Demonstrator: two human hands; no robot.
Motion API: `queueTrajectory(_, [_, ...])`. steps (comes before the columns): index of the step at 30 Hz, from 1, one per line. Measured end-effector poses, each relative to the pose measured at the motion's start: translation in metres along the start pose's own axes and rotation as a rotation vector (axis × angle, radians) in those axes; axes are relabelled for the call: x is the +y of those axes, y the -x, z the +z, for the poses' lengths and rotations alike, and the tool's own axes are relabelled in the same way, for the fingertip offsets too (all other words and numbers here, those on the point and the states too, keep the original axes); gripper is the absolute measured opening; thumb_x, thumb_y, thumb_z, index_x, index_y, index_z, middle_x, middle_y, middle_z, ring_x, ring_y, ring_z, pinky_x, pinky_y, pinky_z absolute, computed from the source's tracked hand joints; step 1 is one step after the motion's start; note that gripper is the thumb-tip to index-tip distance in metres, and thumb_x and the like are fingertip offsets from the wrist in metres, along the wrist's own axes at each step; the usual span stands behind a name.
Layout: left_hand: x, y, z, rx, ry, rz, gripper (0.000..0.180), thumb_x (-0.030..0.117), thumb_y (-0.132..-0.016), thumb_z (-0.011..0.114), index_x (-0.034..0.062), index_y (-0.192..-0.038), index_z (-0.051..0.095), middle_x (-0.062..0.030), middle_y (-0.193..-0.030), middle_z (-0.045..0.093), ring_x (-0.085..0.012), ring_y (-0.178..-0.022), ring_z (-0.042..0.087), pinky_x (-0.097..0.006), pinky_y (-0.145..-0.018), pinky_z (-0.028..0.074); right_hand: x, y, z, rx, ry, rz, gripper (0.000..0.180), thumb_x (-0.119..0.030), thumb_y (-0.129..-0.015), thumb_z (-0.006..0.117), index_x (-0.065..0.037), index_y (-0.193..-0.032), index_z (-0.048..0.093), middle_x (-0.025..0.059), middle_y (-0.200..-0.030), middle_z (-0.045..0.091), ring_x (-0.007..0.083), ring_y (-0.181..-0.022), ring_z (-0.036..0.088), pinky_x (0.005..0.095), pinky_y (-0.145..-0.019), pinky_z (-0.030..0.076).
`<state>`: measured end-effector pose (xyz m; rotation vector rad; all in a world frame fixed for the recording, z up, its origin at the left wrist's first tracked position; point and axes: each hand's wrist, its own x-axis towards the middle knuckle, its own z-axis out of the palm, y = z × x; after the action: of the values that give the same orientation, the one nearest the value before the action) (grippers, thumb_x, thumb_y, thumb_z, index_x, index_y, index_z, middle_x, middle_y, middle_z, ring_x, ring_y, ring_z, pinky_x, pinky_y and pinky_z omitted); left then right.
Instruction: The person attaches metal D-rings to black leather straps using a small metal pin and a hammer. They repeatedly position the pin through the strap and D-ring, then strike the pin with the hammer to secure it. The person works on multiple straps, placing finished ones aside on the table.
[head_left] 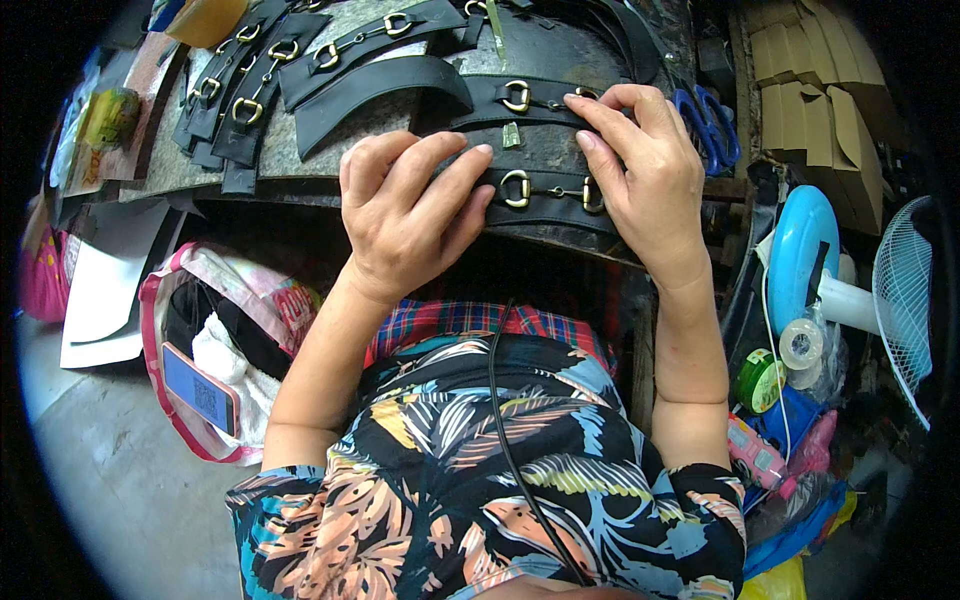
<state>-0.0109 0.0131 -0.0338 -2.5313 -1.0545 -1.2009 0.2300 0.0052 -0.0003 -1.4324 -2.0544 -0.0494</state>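
Left hand [410,215] lies flat, fingers together, covering the left end of a curved black leather strap with brass ring hardware [545,192] at the table's near edge. Right hand [640,165] presses spread fingertips on a similar strap [520,100] beyond.

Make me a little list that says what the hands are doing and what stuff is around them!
left hand: lies flat on a black leather strap, fingers spread
right hand: fingertips press the same strap near its gold metal buckle
worktop: grey, holds more black straps with gold buckles
blue scissors: on the worktop, right of the right hand
bag: pink-edged, on the floor at the left, a phone on it
fan: white, far right
tape rolls: beside the fan
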Motion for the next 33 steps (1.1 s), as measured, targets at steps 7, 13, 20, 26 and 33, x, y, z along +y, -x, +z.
queueTrajectory(7, [-0.002,0.008,0.004,0.030,-0.036,0.037,0.026,0.022,-0.080,0.074,0.0127,-0.104,0.076,-0.0005,-0.107,0.071,-0.0220,-0.096,0.060,-0.041,-0.090,0.048,-0.001,0.000,0.000,0.042,-0.069,0.025,0.023,-0.006,-0.084,0.077,-0.008,-0.106,0.079,0.0077,-0.101,0.066,0.0274,-0.091,0.066,0.0389,-0.078,0.054])
queueTrajectory(13, [-0.003,0.009,0.007,0.056,-0.027,0.062,0.022,0.021,-0.079,0.072,0.0107,-0.098,0.077,-0.0019,-0.104,0.071,-0.0215,-0.096,0.060,-0.040,-0.091,0.050,0.000,0.000,0.000,0.041,-0.054,0.032,0.020,-0.007,-0.084,0.077,-0.007,-0.105,0.078,0.0078,-0.102,0.066,0.0273,-0.092,0.066,0.0389,-0.077,0.055])
queueTrajectory(20, [-0.005,0.010,0.009,0.067,-0.042,0.077,0.022,0.021,-0.078,0.072,0.0107,-0.097,0.076,-0.0017,-0.102,0.071,-0.0211,-0.095,0.060,-0.040,-0.091,0.050,0.000,0.000,0.000,0.131,-0.148,0.024,0.016,-0.006,-0.085,0.076,-0.007,-0.102,0.077,0.0076,-0.098,0.067,0.0261,-0.086,0.067,0.0377,-0.075,0.055])
queueTrajectory(26, [-0.004,0.010,0.009,0.068,-0.038,0.065,0.021,0.021,-0.079,0.072,0.0114,-0.097,0.075,-0.0011,-0.102,0.071,-0.0210,-0.095,0.062,-0.040,-0.092,0.050,-0.014,0.017,-0.019,0.104,-0.206,-0.168,0.038,0.007,-0.067,0.069,-0.009,-0.100,0.077,0.0063,-0.097,0.067,0.0279,-0.086,0.066,0.0381,-0.073,0.056])
queueTrajectory(33, [-0.004,0.009,0.009,0.070,-0.048,0.065,0.020,0.021,-0.079,0.072,0.0119,-0.097,0.074,-0.0008,-0.102,0.071,-0.0209,-0.095,0.062,-0.040,-0.094,0.049,-0.026,0.029,-0.017,-0.021,-0.188,-0.113,0.032,0.006,-0.074,0.069,-0.006,-0.102,0.078,0.0095,-0.099,0.068,0.0282,-0.087,0.065,0.0380,-0.076,0.054])
